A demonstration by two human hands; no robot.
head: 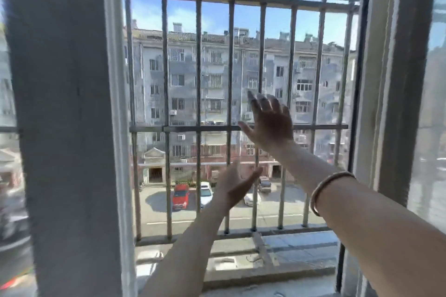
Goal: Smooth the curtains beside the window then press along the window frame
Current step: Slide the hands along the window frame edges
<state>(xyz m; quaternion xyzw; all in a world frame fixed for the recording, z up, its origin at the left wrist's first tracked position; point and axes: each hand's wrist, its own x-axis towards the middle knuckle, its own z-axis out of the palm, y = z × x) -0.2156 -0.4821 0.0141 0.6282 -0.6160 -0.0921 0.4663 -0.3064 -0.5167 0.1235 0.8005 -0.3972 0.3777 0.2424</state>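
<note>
I face an open window with a grey frame: a wide left upright [65, 128] and a right upright [398, 79]. Metal security bars [198, 128] fill the opening. My right hand [270, 123] is raised in the middle of the opening, fingers spread, near the horizontal bar, holding nothing. A bracelet [325, 188] sits on that forearm. My left hand [235, 184] is lower, edge-on, fingers straight and apart, empty, in front of the bars. Neither hand touches the frame uprights. No curtain is in view.
A concrete sill [265, 270] runs along the bottom of the opening. Glass panes lie at the far left [9, 176] and far right [432, 128]. Outside are an apartment block and parked cars on a street below.
</note>
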